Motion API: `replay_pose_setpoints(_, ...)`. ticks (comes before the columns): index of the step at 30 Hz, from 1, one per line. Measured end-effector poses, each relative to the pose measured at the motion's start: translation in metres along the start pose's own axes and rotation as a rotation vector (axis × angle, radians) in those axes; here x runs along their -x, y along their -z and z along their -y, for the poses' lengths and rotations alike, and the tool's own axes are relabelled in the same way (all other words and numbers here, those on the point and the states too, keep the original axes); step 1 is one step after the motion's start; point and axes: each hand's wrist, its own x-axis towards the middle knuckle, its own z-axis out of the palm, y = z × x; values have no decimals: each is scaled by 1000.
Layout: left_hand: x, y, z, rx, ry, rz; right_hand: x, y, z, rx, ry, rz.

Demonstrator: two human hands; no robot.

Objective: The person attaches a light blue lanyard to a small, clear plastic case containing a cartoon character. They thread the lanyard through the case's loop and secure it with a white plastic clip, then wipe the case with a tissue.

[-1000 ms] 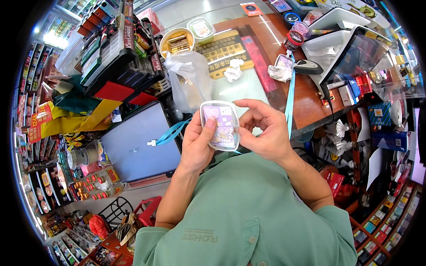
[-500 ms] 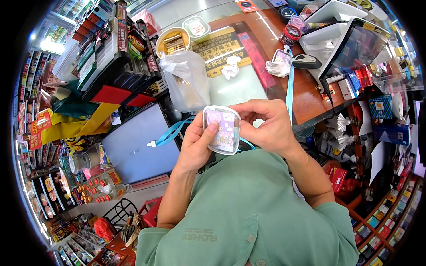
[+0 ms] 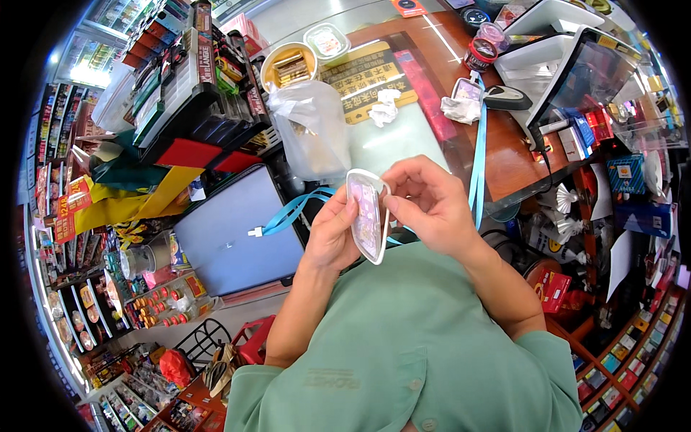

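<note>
A card holder (image 3: 368, 216) with a white rim and a purple cartoon print stands tilted in front of my green shirt, turned partly edge-on. My left hand (image 3: 331, 237) grips it from the left, thumb pressed on its printed face. At its right upper edge, the curled fingers of my right hand (image 3: 432, 201) close on the white rim; what the fingertips pinch is partly hidden. A light-blue lanyard (image 3: 294, 209) with a white clip end runs behind my hands. Another white-rimmed holder (image 3: 468, 91) lies on the counter beside crumpled tissue (image 3: 461, 109) and a second blue lanyard (image 3: 477, 165).
On the brown counter (image 3: 515, 165) sit a cloudy plastic bag (image 3: 309, 137), a round tub (image 3: 289, 66) of brown sticks, a black-and-gold sign (image 3: 367, 79) and a barcode scanner (image 3: 507, 98). A monitor (image 3: 583, 86) stands right. At left are a closed laptop (image 3: 237, 230) and a display rack (image 3: 183, 108).
The card holder has turned from facing up to nearly edge-on, its right side swung away. My hands still hold it. The whole view has shifted slightly.
</note>
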Motion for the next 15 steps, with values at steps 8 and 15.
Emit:
replay_pose_setpoints(8,-7,-1,4,124,-31,48,4,4,10,217,57,181)
replay_pose_setpoints(15,-9,-4,3,125,-1,78,7,0,10,156,9,114)
